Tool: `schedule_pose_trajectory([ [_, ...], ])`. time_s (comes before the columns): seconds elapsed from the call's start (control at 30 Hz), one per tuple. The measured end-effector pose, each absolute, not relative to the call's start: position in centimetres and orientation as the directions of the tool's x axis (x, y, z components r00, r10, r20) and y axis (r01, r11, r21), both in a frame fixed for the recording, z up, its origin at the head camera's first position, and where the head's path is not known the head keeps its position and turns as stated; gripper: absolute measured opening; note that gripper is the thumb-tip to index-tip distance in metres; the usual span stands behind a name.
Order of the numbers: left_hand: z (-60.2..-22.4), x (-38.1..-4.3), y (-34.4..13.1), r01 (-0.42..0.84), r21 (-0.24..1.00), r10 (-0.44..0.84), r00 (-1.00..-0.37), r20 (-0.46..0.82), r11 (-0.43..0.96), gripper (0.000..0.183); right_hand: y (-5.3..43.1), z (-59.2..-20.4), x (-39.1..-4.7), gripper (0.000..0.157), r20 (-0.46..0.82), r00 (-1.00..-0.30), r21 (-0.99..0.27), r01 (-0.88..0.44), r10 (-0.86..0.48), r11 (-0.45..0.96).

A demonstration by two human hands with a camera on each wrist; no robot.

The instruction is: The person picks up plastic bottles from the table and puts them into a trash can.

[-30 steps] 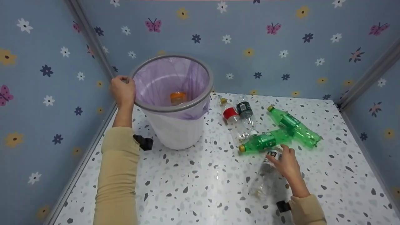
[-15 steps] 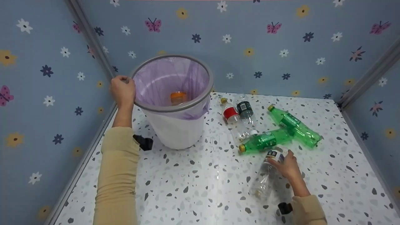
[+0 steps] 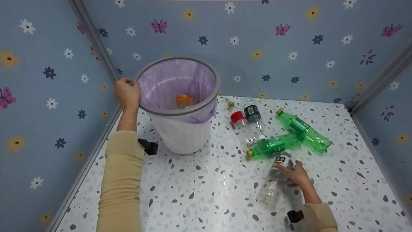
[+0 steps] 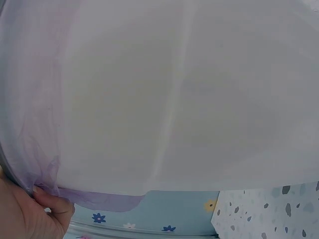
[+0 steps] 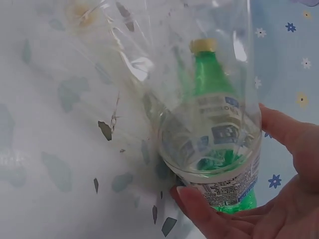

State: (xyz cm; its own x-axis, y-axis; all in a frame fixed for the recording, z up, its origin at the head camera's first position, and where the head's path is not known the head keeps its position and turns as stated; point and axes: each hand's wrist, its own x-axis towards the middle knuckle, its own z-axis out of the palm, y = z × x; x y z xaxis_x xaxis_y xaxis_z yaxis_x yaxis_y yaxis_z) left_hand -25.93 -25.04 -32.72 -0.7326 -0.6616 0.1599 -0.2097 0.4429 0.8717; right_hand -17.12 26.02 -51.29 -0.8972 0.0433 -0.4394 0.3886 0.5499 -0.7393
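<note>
My left hand (image 3: 128,93) grips the grey rim of a white trash can (image 3: 185,138) lined with a purple bag. In the left wrist view, thumb and fingers pinch the bag's edge against that rim. At the right front, my right hand (image 3: 297,175) holds a clear plastic bottle (image 3: 273,188) near its label, with the bottle lying aslant on the surface. The right wrist view shows thumb and fingers curled round the labelled part of the bottle (image 5: 219,184). An orange-topped clear container (image 3: 184,100) lies inside the can.
Two green bottles (image 3: 273,145) lie just beyond the clear bottle, one touching the other. Behind them are a red-labelled bottle (image 3: 238,118) and a dark-labelled bottle (image 3: 252,112). Patterned blue walls (image 3: 244,38) enclose the speckled white surface (image 3: 199,196).
The right hand has slid slightly back towards me along the clear bottle, uncovering its label and the end near the green bottle. The left hand stays on the rim.
</note>
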Motion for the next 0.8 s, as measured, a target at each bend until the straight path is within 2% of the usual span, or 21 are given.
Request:
schedule_pose_trajectory([
  [0.13,-32.7,-26.1,-25.0,-0.214,0.867,-0.668,-0.725,0.167,0.449,0.026,26.1,-51.6,-17.2,0.113,-0.467,-0.883,-0.770,0.426,0.035,0.475],
  [0.5,-32.8,-26.1,-25.1,-0.223,0.872,-0.666,-0.732,0.145,0.435,0.026,26.3,-51.9,-16.7,0.090,-0.503,-0.863,-0.782,0.477,0.045,0.401],
  [0.8,-32.7,-26.0,-25.1,-0.215,0.874,-0.662,-0.734,0.150,0.436,0.027,26.7,-51.7,-16.1,0.090,-0.503,-0.862,-0.793,0.490,0.064,0.363],
])
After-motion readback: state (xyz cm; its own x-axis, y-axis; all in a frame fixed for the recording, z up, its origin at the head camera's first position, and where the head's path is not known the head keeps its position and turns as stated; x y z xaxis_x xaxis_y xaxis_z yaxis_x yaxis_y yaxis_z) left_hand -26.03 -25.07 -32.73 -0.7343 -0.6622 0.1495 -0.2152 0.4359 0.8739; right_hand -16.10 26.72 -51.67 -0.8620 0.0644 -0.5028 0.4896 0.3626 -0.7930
